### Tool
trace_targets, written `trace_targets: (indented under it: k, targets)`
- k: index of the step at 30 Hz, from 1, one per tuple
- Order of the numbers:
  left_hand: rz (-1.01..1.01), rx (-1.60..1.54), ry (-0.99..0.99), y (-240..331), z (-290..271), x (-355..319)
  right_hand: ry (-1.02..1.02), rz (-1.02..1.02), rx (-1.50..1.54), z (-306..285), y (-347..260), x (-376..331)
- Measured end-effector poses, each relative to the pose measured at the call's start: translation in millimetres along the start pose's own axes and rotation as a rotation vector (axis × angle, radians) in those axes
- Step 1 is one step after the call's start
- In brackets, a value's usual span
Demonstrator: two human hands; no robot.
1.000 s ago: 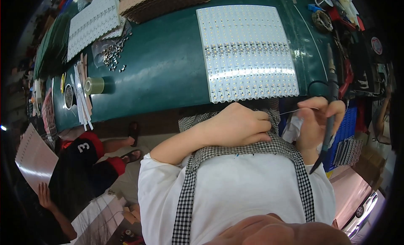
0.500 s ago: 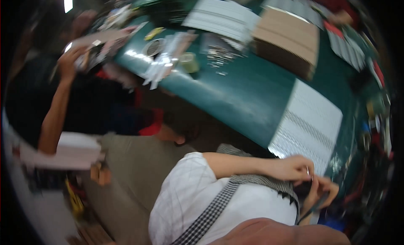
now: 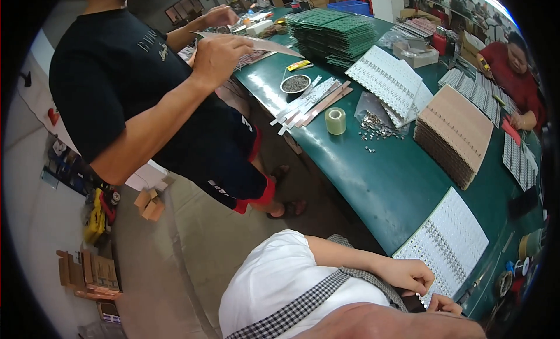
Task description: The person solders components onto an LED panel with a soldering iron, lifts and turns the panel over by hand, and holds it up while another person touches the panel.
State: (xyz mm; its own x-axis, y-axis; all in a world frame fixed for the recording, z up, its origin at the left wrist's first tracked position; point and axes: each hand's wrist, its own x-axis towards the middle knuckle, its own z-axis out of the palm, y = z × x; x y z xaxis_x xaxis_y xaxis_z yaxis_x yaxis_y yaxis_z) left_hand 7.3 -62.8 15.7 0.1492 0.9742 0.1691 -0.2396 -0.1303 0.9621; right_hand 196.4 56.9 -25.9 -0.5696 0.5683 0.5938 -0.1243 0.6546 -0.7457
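Observation:
A white panel (image 3: 458, 234) with rows of small holes and silvery parts lies on the green table in front of me. At its near edge my left hand (image 3: 407, 276) is closed, fingertips pointed down. Something small and shiny shows under those fingertips, too small to name. Just to the right is my right hand (image 3: 444, 304), its fingers bent and partly cut off from sight by my own body. What it holds, if anything, is hidden.
Beyond the panel stand a stack of brown boards (image 3: 455, 129), scattered small metal parts (image 3: 376, 128), a tape roll (image 3: 335, 121), white panels (image 3: 385, 76) and green boards (image 3: 332, 33). A co-worker in black (image 3: 140, 100) holds a sheet at left; another in red (image 3: 513, 71) sits far right.
My view has swung left and up, bringing more of the co-worker at left into sight. My hands have come lower in the picture, to the panel's near edge.

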Motion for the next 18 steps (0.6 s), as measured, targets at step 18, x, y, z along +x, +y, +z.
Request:
trace_targets:
  k: [18]
  targets:
    - [-0.206, 1.374, 1.108, -61, -96, -58, 0.369, -0.303, -0.967, -83, 80, 36]
